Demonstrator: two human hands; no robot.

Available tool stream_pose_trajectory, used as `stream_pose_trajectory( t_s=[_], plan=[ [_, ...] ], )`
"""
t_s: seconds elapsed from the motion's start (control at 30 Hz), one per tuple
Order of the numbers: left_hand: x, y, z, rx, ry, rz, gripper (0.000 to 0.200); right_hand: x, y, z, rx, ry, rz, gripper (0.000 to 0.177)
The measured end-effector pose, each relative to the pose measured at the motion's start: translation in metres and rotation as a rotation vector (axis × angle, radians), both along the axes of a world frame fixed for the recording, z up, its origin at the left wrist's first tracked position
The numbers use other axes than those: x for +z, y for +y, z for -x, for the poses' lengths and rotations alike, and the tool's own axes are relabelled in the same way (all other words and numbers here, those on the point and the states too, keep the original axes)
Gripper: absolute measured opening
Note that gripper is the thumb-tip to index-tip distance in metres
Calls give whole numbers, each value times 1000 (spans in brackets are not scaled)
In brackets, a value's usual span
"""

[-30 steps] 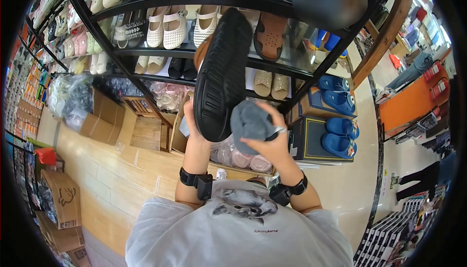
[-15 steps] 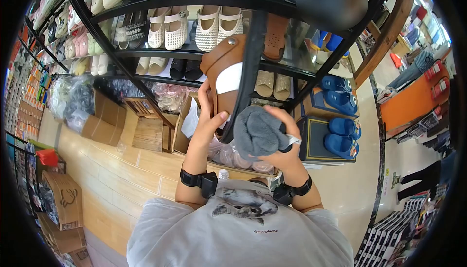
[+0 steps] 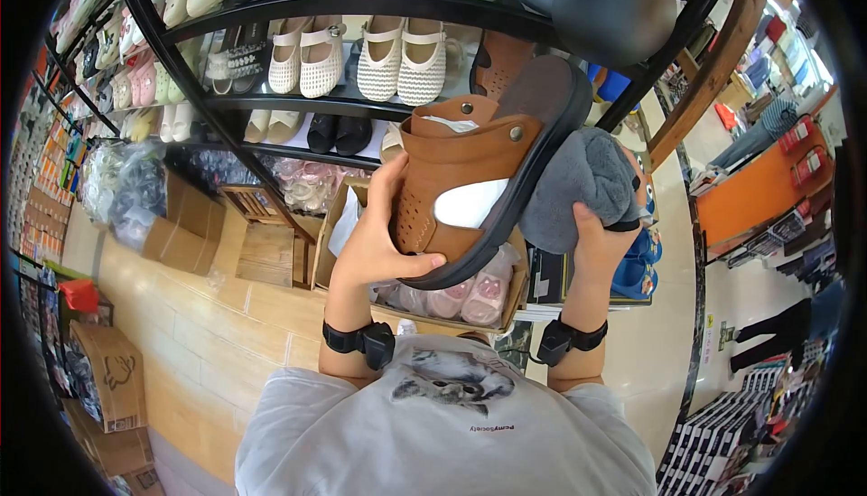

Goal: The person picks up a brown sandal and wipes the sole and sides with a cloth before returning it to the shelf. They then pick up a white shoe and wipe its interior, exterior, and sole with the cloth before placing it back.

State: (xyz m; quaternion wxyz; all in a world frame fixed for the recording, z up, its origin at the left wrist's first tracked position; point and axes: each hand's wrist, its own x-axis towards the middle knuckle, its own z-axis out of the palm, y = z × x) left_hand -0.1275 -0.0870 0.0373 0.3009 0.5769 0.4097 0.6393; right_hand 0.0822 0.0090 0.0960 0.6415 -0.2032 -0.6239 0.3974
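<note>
My left hand (image 3: 377, 238) grips a brown sandal (image 3: 470, 171) by its toe end, thumb on the dark sole edge. The sandal has punched holes, a white patch on its side and a heel strap with metal studs; it is tilted, heel up to the right. My right hand (image 3: 603, 229) holds a bunched grey cloth (image 3: 578, 191) against the outer edge of the sole. Behind the sandal, another brown sandal (image 3: 497, 60) is on the shelf, partly hidden.
A black-framed rack (image 3: 361, 1) carries woven cream shoes (image 3: 397, 60) and dark clogs. Below stands a carton with plastic-wrapped pink shoes (image 3: 483, 293). Blue clogs (image 3: 635, 275) sit on boxes at the right, beside a wooden post (image 3: 713, 71). A small wooden stool (image 3: 266, 252) stands at the left.
The sandal has turned from edge-on to show its side and swung rightward at the heel. The right hand and cloth have moved right and up along the sole.
</note>
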Motion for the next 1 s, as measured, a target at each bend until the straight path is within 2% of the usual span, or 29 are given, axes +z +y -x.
stream_pose_trajectory(
  t_s=[0.13, 0.2, 0.27, 0.33, 0.4, 0.47, 0.5, 0.53, 0.6, 0.63, 0.73, 0.8, 0.87, 1.0],
  plan=[
    [-1, 1, 1, 43, 18, 48, 102, 0, -4, 2, 51, -58, 124, 70],
    [-2, 3, 5, 17, -36, 71, 101, -5, -8, 3, 251, -125, 138, 71],
    [-4, 4, 9, -13, -87, 98, 100, -7, -11, 5, 304, -109, 179, 73],
    [-7, 5, 11, -54, -208, 151, 99, -9, -13, 4, 568, -173, 270, 75],
    [-11, 7, 10, -56, -210, 155, 98, -10, -13, -3, 636, -238, 321, 75],
    [-13, 12, 6, -59, -248, 175, 97, -14, -10, -10, 782, -596, 134, 74],
    [-14, 14, 4, -66, -244, 173, 97, -18, -12, -13, 795, -574, 235, 73],
    [-15, 18, 1, -71, -268, 201, 95, -23, -12, -17, 786, -571, 235, 73],
    [-18, 31, -6, -91, -288, 224, 94, -35, -8, -28, 756, -445, 393, 71],
    [-21, 40, -10, -115, -328, 268, 92, -41, -7, -35, 652, -448, 466, 79],
    [-17, 73, -31, -150, -356, 329, 89, -51, -3, -68, 571, -319, 558, 80],
    [-25, 107, -50, -66, -272, 296, 84, -53, -5, -90, 508, -269, 610, 80],
    [-22, 141, -68, 1, -151, 288, 89, -63, -1, -114, 480, -161, 635, 70],
    [-33, 204, -105, 135, -2, 215, 91, -75, 6, -156, 370, -135, 684, 68]
  ],
)
